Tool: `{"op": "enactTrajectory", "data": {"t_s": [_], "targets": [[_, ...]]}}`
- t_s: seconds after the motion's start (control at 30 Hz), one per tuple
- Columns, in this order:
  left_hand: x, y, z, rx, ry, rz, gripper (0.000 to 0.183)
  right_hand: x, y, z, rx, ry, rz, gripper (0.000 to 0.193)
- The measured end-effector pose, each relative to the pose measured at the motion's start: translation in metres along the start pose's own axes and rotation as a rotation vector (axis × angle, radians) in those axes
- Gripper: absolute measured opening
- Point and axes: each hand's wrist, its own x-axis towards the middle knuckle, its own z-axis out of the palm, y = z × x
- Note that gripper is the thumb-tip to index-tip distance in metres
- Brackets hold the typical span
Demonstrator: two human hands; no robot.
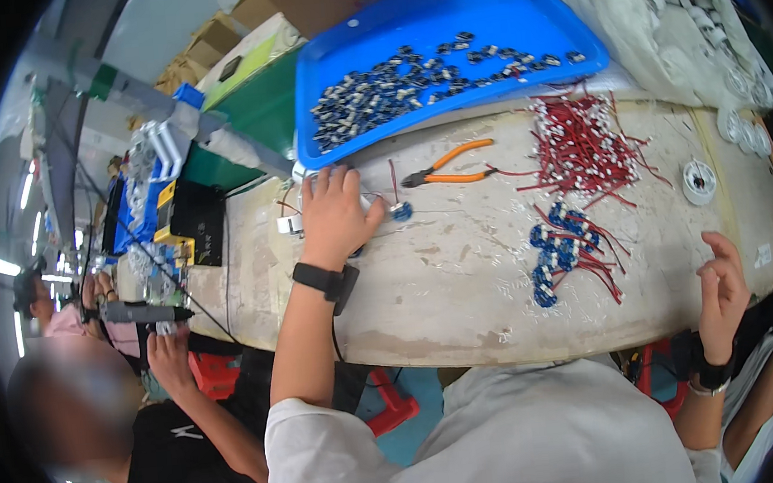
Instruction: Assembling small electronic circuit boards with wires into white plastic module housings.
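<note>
My left hand [337, 211] is palm down on the worktable [428, 306], left of the frame's centre, with its fingers fairly straight and a little apart and its thumb out to the right. The hand hides what lies under it, so I cannot tell whether I have hold of anything there. A small white block [290, 225] shows just beside its left edge, and a round blue board [400, 211] with a red lead standing up from it sits just right of my thumb. My right hand [723, 295] is at the right of the frame, near the table's front edge, its fingers half curled and loose, with nothing visible in them. Orange-handled cutters [461, 176] lie at upper centre, jaws toward my left hand. Above them the blue tray [513, 0] bears many small dark blue parts [366, 102], mostly in its left half. Right of centre lie a heap of red wires [574, 140] with white ends and, below it, a cluster of wired blue boards [561, 244]. A white spool [699, 181] lies farther right, above my right hand.
</note>
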Motion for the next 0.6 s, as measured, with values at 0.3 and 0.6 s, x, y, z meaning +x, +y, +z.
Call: {"op": "enactTrajectory", "data": {"t_s": [0.3, 0.6], "targets": [[-0.017, -0.041, -0.010, -0.056, -0.025, -0.012, 0.041, -0.004, 0.004, -0.012, -0.008, -0.003, 0.037, 0.017], [-0.069, -0.103, -0.009, 0.002, -0.143, -0.157, 0.048, 0.029, 0.010, -0.016, -0.044, 0.122, -0.081, 0.007]]}}
